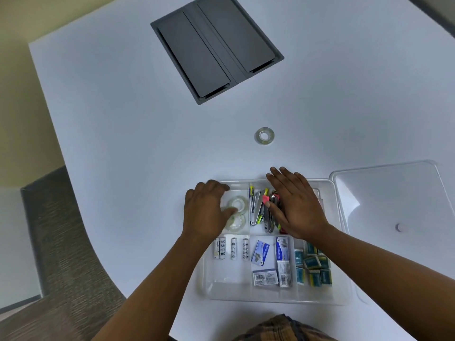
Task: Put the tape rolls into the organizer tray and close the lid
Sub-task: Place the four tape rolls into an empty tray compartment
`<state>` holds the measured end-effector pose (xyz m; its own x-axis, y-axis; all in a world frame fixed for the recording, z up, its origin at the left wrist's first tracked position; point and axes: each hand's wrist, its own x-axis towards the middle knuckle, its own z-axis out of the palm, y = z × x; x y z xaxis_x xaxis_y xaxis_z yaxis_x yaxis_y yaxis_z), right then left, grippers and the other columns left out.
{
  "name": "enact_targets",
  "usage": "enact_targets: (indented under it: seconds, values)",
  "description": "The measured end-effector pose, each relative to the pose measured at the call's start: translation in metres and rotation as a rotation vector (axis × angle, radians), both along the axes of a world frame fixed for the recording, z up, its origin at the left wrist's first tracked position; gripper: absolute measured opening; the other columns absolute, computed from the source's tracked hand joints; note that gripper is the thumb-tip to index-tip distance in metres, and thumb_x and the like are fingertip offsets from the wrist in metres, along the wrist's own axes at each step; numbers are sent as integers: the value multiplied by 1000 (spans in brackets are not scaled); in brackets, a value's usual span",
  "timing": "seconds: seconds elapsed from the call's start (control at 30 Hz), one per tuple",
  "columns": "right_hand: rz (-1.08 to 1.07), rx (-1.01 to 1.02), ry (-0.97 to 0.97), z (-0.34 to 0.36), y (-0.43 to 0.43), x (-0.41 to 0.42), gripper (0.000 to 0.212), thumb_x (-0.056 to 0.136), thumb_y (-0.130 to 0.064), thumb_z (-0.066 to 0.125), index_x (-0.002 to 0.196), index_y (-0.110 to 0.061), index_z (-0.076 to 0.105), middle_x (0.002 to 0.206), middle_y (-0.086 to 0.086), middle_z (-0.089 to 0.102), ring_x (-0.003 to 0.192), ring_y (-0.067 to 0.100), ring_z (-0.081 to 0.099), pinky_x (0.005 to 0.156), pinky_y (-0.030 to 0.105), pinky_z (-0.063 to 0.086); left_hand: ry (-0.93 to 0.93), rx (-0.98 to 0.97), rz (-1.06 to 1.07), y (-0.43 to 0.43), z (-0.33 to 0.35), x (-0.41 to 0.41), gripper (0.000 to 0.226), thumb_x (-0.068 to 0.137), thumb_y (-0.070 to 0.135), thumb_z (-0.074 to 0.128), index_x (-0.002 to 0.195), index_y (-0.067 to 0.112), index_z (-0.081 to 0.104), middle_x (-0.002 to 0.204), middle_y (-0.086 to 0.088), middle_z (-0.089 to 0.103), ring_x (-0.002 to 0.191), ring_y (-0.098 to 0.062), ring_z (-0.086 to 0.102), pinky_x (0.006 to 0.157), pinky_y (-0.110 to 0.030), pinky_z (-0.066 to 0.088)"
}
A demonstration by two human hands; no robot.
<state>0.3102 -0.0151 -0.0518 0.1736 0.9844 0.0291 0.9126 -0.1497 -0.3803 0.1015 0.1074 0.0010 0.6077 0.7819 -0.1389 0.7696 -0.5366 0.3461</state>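
Note:
A clear organizer tray (275,297) lies on the white table in front of me. Two clear tape rolls lie in its far-left compartment, one (238,205) overlapping the other (235,222). My left hand (206,210) hovers over that compartment, fingers curled near the rolls; whether it grips one is unclear. My right hand (295,205) lies flat, fingers spread, over the staplers in the middle compartment. A third tape roll (264,136) lies alone on the table beyond the tray. The clear lid (394,193) rests on the table to the tray's right.
The tray also holds batteries (231,248), staple boxes (270,262) and blue-wrapped packets (315,267). A grey cable hatch (216,48) is set into the table further back. A chair (56,242) stands at the left, beyond the table's curved edge.

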Motion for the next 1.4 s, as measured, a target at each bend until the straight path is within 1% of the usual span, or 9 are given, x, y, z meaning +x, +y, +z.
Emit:
enact_targets:
  seconds: [0.17, 0.3, 0.4, 0.57, 0.73, 0.97, 1.07, 1.17, 1.4]
  values:
    - [9, 1, 14, 1, -1, -1, 59, 98, -49, 37, 148, -18, 34, 156, 2, 32, 147, 14, 17, 121, 37, 10, -223, 96, 247, 14, -11, -15, 39, 85, 46, 61, 115, 21, 59, 117, 1, 62, 105, -22, 56, 87, -38, 42]
    - [-1, -29, 0, 9, 0, -1, 59, 97, -50, 38, 146, -16, 39, 151, 4, 41, 143, 19, 30, 120, 36, 13, -268, -35, 380, 17, -33, -38, 45, 96, 37, 46, 133, 12, 46, 133, -10, 55, 118, -29, 54, 97, -47, 44]
    - [-25, -39, 33, 19, 8, 1, 58, 95, -51, 40, 139, -15, 49, 143, 5, 52, 133, 22, 45, 113, 38, 27, -150, -64, 326, 15, -47, -54, 55, 96, 40, 38, 140, 8, 39, 144, -13, 47, 131, -31, 45, 107, -47, 37]
    - [-32, -72, 134, 32, 37, 21, 50, 95, -44, 52, 135, -14, 54, 144, 5, 51, 133, 22, 46, 110, 37, 36, 149, -44, 126, 1, -64, -66, 72, 90, 57, 12, 151, 20, 5, 161, -2, 2, 148, -25, -1, 116, -52, 7]
    - [-86, -130, 80, 33, 78, 45, 51, 91, -38, 59, 137, -14, 52, 145, 6, 49, 132, 25, 46, 105, 38, 39, 240, -58, 123, -2, -71, -65, 77, 88, 60, -8, 151, 18, 5, 161, -6, 0, 147, -29, -1, 114, -58, 11]
    - [-106, -282, -48, 23, 119, 64, 52, 90, -34, 60, 140, -31, 46, 156, -2, 33, 137, 25, 39, 99, 41, 44, 222, -94, 84, 5, -79, -70, 74, 89, 62, 3, 150, 21, -8, 161, -6, -3, 147, -30, -2, 111, -63, 12]
    - [-112, -328, -86, 19, 126, 64, 49, 89, -34, 63, 136, -34, 51, 155, -3, 36, 136, 23, 38, 100, 41, 43, 266, -118, 71, 9, -84, -72, 77, 85, 65, 7, 147, 25, -17, 158, -1, -17, 146, -27, -13, 111, -62, 8]
    - [-133, -334, -87, 18, 129, 60, 46, 86, -31, 67, 132, -32, 56, 151, -3, 40, 132, 25, 43, 98, 41, 44, 275, -145, 69, 11, -88, -73, 78, 82, 66, 4, 145, 27, -22, 155, 2, -26, 143, -24, -23, 112, -61, 3]
    - [-204, -295, -111, 18, 133, 55, 33, 81, -25, 70, 114, -19, 68, 129, -1, 58, 109, 29, 58, 79, 38, 51, 262, -127, 73, 10, -88, -73, 76, 85, 63, 8, 147, 29, -18, 157, 1, -22, 143, -23, -23, 112, -60, 3]
